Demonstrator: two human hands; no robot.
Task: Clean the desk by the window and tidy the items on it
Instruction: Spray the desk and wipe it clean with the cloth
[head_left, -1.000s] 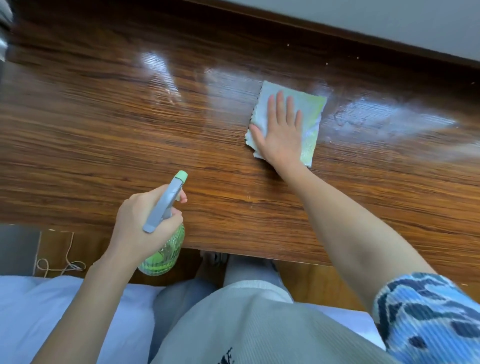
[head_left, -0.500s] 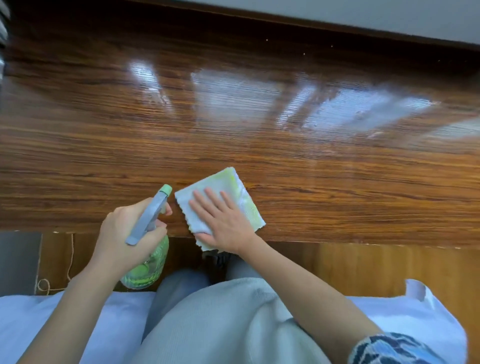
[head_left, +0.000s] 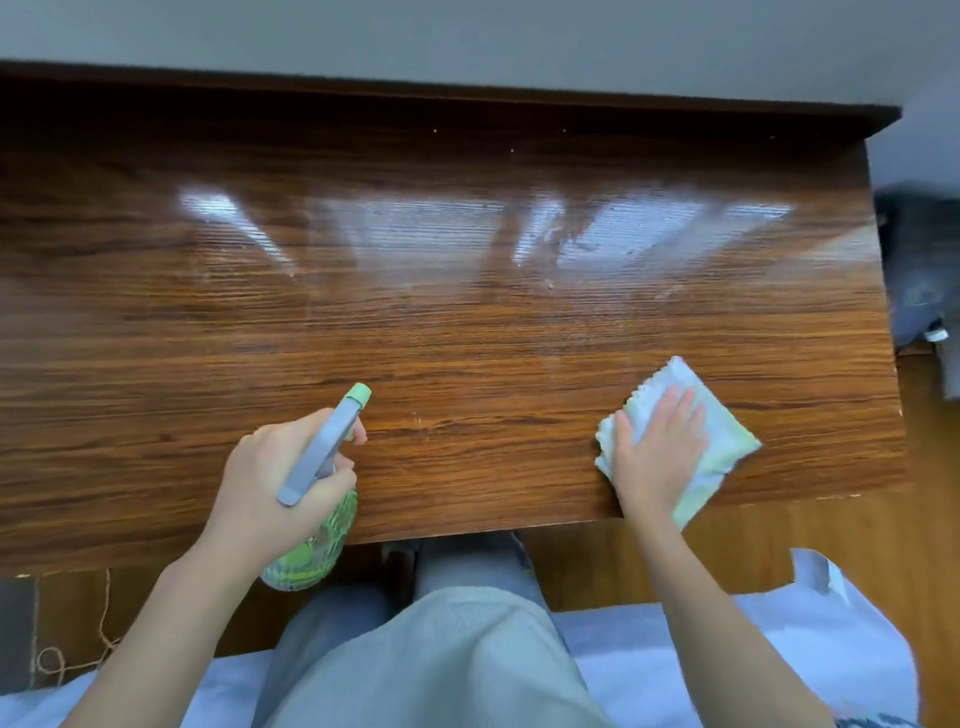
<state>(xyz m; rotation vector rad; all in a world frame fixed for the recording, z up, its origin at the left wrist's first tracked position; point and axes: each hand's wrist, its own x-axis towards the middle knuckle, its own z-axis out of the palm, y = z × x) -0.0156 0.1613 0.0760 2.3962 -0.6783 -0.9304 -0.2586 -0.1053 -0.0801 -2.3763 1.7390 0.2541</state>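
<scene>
The dark wooden desk (head_left: 467, 322) fills the view, with wet streaks shining across its far half. My right hand (head_left: 657, 449) presses flat, fingers straight, on a folded white and pale green cloth (head_left: 727, 441) near the desk's front right corner. My left hand (head_left: 275, 480) grips a green spray bottle (head_left: 311, 558) with a grey trigger head (head_left: 324, 447), held above the desk's front edge, nozzle pointing away from me.
The desk's right edge (head_left: 883, 312) borders a dark blurred object (head_left: 919, 270) on the floor side. A grey wall (head_left: 467, 36) runs behind the desk. My legs and a white bed sheet (head_left: 779, 649) lie below the front edge. A thin cord (head_left: 52, 660) lies on the floor at left.
My right hand slid the cloth from the far middle of the desk to the front edge, then rightward to the front right corner. The left hand kept hold of the bottle.
</scene>
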